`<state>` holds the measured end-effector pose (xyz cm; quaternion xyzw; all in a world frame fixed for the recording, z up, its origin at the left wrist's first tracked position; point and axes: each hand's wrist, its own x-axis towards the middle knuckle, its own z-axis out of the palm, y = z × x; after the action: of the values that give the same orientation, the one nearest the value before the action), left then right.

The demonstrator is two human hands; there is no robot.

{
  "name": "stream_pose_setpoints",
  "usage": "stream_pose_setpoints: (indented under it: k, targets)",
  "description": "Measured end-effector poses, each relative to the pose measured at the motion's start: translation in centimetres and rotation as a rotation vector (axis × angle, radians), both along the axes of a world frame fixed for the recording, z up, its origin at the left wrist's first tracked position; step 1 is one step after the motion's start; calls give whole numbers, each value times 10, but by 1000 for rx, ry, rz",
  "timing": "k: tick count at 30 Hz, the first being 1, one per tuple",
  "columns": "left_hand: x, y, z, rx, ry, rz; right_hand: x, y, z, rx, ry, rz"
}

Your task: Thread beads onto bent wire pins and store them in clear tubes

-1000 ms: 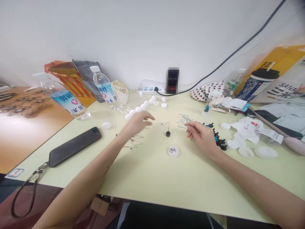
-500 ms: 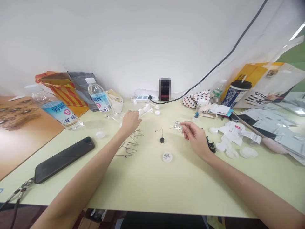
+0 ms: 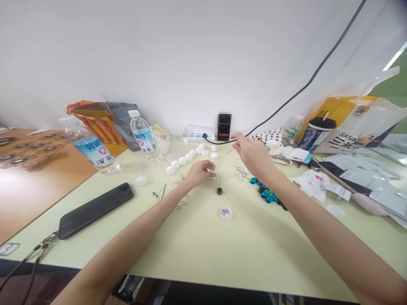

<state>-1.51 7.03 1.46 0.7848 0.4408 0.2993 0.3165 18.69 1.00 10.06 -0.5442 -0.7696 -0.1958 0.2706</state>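
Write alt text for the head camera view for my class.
Two hands over a pale green desk: the left hand beside a black bead on a wire, the right hand above bent metal pins. Blue beads and white bottle caps lie nearby.

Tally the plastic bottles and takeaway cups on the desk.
Plastic bottles: 3 (lying blue-labelled bottle, upright blue-labelled bottle, green-labelled bottle)
Takeaway cups: 1 (takeaway cup)
Total: 4

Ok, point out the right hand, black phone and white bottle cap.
Right hand (image 3: 252, 153), head view, back of the hand.
Black phone (image 3: 95, 210), head view, middle of its face.
White bottle cap (image 3: 221, 214), head view, left rim.
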Motion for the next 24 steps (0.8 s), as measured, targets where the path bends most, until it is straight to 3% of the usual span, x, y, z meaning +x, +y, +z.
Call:
stream_pose_setpoints:
  k: [5,13,19,24]
  targets:
    - [2,-2,-7,-29,-64,-28,-13,13,-6,-53,-95,49]
    - [4,-4,-11,-54,-100,-44,-17,12,3,95,-73,63]
    - [7,-9,-11,-70,-84,-49,-29,14,7,-82,-305,137]
    - [-6,-8,-5,-93,-33,-35,-18,10,-2,-16,-160,108]
